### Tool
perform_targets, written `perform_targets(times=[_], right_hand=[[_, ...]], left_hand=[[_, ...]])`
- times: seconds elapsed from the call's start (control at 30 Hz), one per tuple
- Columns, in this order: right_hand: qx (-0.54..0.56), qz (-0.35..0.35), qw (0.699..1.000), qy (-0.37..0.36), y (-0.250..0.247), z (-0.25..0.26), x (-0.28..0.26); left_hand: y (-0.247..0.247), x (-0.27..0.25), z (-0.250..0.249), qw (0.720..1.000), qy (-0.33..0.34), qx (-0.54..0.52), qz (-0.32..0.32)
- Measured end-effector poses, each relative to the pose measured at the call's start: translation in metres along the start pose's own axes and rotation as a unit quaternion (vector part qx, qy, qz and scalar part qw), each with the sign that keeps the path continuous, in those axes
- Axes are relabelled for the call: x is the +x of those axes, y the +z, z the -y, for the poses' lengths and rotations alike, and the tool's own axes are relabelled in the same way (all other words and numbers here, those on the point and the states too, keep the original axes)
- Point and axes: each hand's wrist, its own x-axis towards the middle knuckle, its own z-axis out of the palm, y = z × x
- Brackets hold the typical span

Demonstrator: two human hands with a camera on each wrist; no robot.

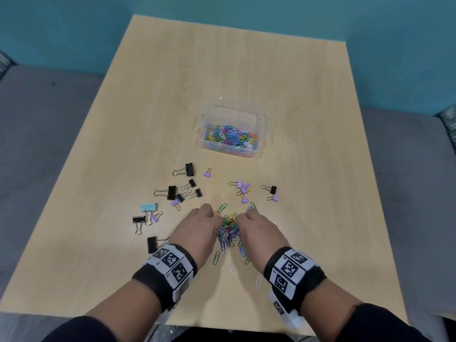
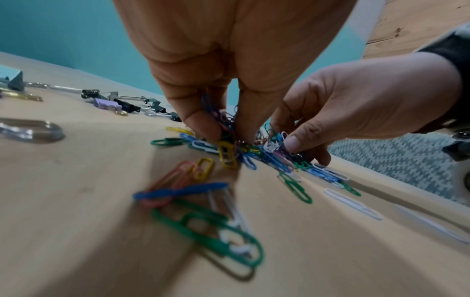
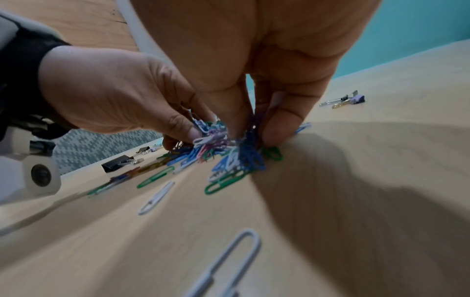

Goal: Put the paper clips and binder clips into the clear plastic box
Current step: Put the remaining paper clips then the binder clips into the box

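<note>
A heap of coloured paper clips (image 1: 229, 229) lies on the table near its front edge. My left hand (image 1: 217, 225) and right hand (image 1: 243, 222) close in on it from either side, fingers curled and pinching bunches of clips. The left wrist view shows my left hand (image 2: 229, 134) pinching clips (image 2: 229, 148). In the right wrist view my right hand (image 3: 251, 134) digs into the heap (image 3: 229, 152). Further back stands the clear plastic box (image 1: 263, 134), open, with many paper clips (image 1: 232, 137) inside. Black (image 1: 189, 169), purple (image 1: 243, 188) and light blue (image 1: 148, 207) binder clips lie scattered between.
Stray paper clips lie near my wrists, one green (image 1: 216, 257) and one white (image 1: 259, 280). The wooden table (image 1: 222, 70) is bordered by grey seating and a teal wall. A black binder clip (image 1: 151, 244) sits just left of my left wrist.
</note>
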Motion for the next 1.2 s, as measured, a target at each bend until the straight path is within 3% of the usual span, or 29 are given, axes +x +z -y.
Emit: perform_targets(times=[0.33,0.53,0.6,0.7,0.77,0.83,0.97,1.1,1.2], right_hand=[[0.119,0.05,0.99,0.047,-0.012,-0.007,-0.007],[0.258,0.072,0.96,0.085,-0.021,-0.017,-0.011],[0.343,0.09,0.928,0.116,-0.025,-0.021,-0.01],[0.465,0.105,0.866,0.151,-0.034,-0.024,-0.003],[0.5,0.102,0.848,0.145,-0.048,-0.025,0.006],[0.513,0.083,0.845,0.127,-0.066,-0.026,0.021],[0.5,0.005,0.86,0.105,-0.099,-0.032,0.068],[0.424,-0.069,0.898,0.1,-0.124,-0.037,0.123],[0.356,-0.104,0.924,0.098,-0.138,-0.033,0.153]], left_hand=[[-0.008,-0.014,-0.002,0.994,-0.031,-0.104,-0.009],[-0.018,-0.016,0.0,0.965,-0.082,-0.248,-0.008],[-0.023,-0.016,0.003,0.945,-0.11,-0.308,-0.01],[-0.038,-0.011,0.007,0.87,-0.177,-0.46,0.015],[-0.052,-0.002,0.01,0.832,-0.19,-0.521,0.025],[-0.067,0.014,0.014,0.819,-0.177,-0.545,0.014],[-0.098,0.066,0.025,0.82,-0.172,-0.544,-0.038],[-0.128,0.13,0.031,0.843,-0.163,-0.498,-0.118],[-0.139,0.162,0.025,0.874,-0.141,-0.445,-0.133]])
